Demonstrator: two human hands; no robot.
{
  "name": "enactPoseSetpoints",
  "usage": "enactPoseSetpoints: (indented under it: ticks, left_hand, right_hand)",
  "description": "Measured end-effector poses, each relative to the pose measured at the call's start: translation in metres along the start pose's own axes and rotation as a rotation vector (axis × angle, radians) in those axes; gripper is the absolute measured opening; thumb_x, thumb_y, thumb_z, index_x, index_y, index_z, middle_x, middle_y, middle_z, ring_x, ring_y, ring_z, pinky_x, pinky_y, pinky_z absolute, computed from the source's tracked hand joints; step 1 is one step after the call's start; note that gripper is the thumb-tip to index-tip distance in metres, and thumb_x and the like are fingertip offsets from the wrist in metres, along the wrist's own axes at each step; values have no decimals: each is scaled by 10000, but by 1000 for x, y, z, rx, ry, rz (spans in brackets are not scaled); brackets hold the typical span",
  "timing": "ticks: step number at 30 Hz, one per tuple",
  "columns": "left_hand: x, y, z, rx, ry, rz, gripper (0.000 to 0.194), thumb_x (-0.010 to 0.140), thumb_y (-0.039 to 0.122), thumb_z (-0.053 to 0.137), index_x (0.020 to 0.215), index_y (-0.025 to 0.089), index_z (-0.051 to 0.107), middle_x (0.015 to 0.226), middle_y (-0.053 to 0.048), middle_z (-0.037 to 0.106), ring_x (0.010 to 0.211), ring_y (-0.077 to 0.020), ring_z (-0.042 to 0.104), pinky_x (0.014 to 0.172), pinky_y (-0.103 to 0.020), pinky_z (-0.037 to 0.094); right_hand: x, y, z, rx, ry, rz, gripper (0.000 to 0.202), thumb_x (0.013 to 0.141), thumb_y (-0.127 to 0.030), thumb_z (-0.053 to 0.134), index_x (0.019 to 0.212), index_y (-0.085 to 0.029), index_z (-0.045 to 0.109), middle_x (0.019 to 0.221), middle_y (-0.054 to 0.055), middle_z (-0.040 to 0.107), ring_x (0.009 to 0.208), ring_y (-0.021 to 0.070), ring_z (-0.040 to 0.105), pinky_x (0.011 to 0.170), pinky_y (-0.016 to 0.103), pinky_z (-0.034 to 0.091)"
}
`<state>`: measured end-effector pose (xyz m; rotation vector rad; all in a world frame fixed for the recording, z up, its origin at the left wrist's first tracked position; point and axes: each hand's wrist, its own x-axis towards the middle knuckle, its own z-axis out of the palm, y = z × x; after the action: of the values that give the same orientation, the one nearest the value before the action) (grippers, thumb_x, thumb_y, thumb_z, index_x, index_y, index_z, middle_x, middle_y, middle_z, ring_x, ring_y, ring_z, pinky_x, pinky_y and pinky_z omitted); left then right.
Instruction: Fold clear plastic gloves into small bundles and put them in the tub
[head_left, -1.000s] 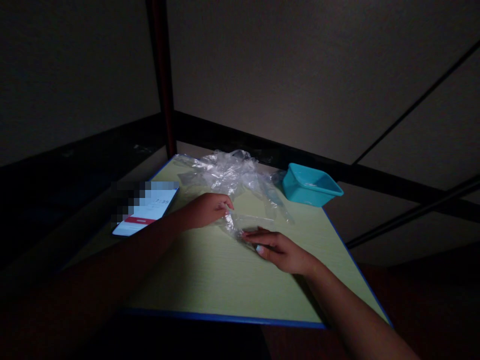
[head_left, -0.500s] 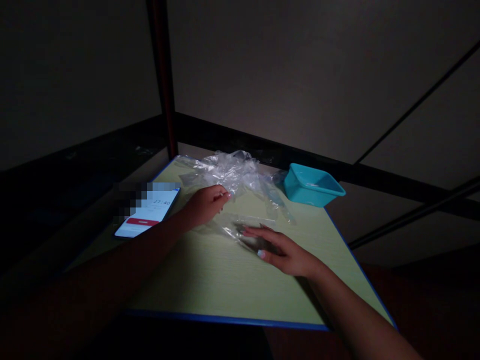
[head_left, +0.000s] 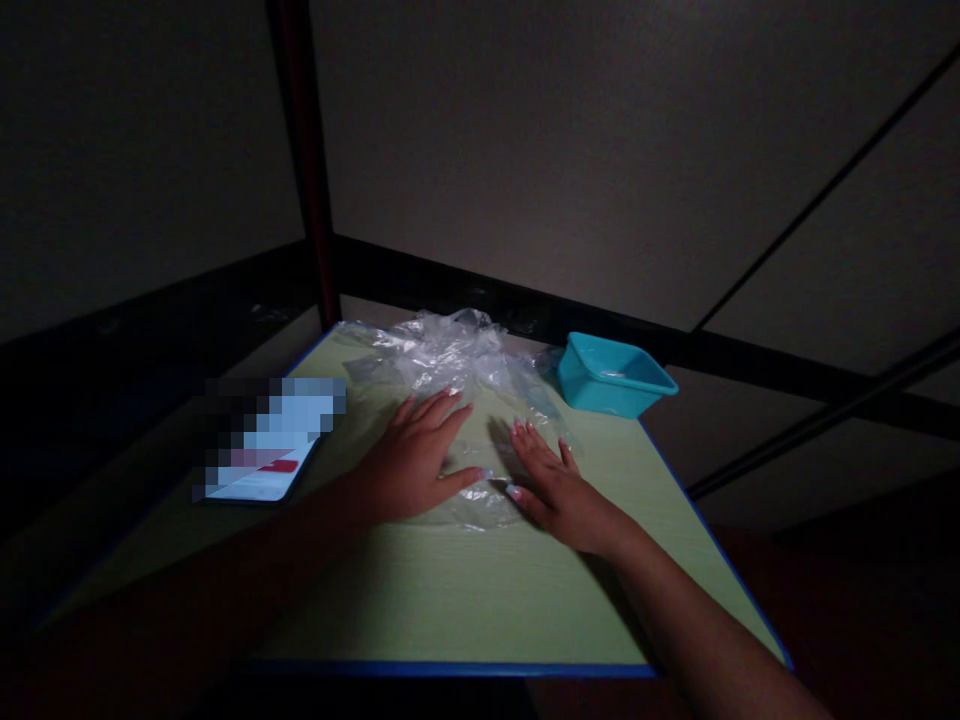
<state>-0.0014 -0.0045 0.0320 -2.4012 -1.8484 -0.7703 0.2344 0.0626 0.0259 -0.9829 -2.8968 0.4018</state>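
A clear plastic bag [head_left: 480,510] lies flat on the light green table, partly hidden under my hands. My left hand [head_left: 416,455] rests on its left side, fingers spread and pointing away from me. Over its right side is my right hand [head_left: 559,490], fingers stretched out and thumb apart. Just beyond my fingertips sits a heap of crumpled clear plastic bags [head_left: 450,350]. Neither hand grips anything.
A turquoise plastic basket [head_left: 615,380] stands at the table's back right. On the left lies a phone [head_left: 259,485] with a lit screen, partly pixelated. The table [head_left: 480,610] has a blue edge, and walls rise behind it.
My left hand has gone from curled fingers to spread ones and come down nearer onto the bag. My right hand has shifted slightly, its fingers pointing more forward. The view has shifted a little.
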Motion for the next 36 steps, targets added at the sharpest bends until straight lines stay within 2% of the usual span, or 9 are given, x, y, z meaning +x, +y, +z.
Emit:
enactPoseSetpoints:
  ticks: [2, 5, 14, 19, 22, 26, 29, 33, 36]
  left_hand:
    - [-5, 5, 8, 30, -139, 37, 702, 842, 536, 483, 1413, 157, 332, 1506, -124, 293, 1389, -283, 234, 1115, -494, 140]
    - [-9, 5, 17, 64, -277, 11, 681, 892, 513, 394, 1450, 146, 261, 1535, -94, 191, 1420, -244, 156, 1130, -497, 104]
    - [-9, -4, 18, 85, -457, -99, 687, 902, 472, 373, 1470, 126, 201, 1528, -108, 148, 1419, -244, 160, 1116, -541, 135]
    - [-7, -3, 19, 63, -355, -80, 645, 908, 465, 377, 1456, 149, 252, 1529, -111, 188, 1414, -268, 176, 1098, -587, 134]
    - [-4, -5, 20, 57, -162, -82, 577, 895, 429, 432, 1406, 168, 365, 1506, -133, 286, 1388, -306, 236, 1078, -595, 186]
    - [2, -11, 18, 5, 123, -36, 471, 856, 367, 518, 1264, 131, 517, 1357, -168, 470, 1278, -310, 385, 1052, -490, 314]
    - [5, -15, 14, 16, 231, 2, 400, 837, 327, 541, 1183, 126, 562, 1259, -159, 514, 1207, -302, 417, 1030, -460, 349]
    - [6, -15, 11, 23, 222, 38, 370, 811, 330, 573, 1119, 128, 595, 1207, -152, 524, 1168, -306, 427, 1009, -453, 367]
    - [4, -11, 10, -57, 35, 107, 485, 805, 375, 590, 1217, 125, 544, 1297, -151, 500, 1208, -288, 435, 1028, -424, 357]
  right_hand:
    - [1, 1, 3, -48, -45, 46, 724, 936, -405, 367, 1485, -254, -79, 1552, 65, -5, 1426, 225, -19, 1100, 575, 15]
    - [3, 1, 5, -79, -112, 90, 714, 938, -440, 338, 1489, -227, -63, 1549, 71, 0, 1426, 226, -12, 1101, 574, 17]
    - [2, -2, -2, -58, -203, 96, 712, 938, -449, 325, 1491, -211, -54, 1549, 84, 4, 1427, 228, 11, 1102, 568, 9]
    - [1, 0, -3, -26, -183, 88, 706, 937, -468, 325, 1493, -231, -40, 1551, 87, 14, 1427, 241, 17, 1092, 587, 3]
    - [1, 2, -4, -5, -139, 73, 677, 940, -463, 325, 1494, -268, -10, 1553, 76, 44, 1427, 246, 31, 1083, 603, 0]
    - [1, 6, -5, 13, -95, 92, 645, 940, -426, 337, 1492, -300, 27, 1555, 55, 54, 1427, 246, 47, 1073, 620, 2]
    - [1, 9, -6, 20, -79, 100, 627, 937, -394, 344, 1492, -299, 67, 1552, 56, 89, 1425, 248, 78, 1071, 626, 5]
    - [3, 11, -8, 48, -64, 85, 597, 934, -374, 364, 1485, -280, 155, 1540, 69, 157, 1420, 239, 126, 1086, 599, 30]
    - [4, 11, -13, 84, -70, 83, 628, 911, -404, 429, 1478, -275, 194, 1538, 77, 162, 1419, 252, 123, 1082, 603, 60]
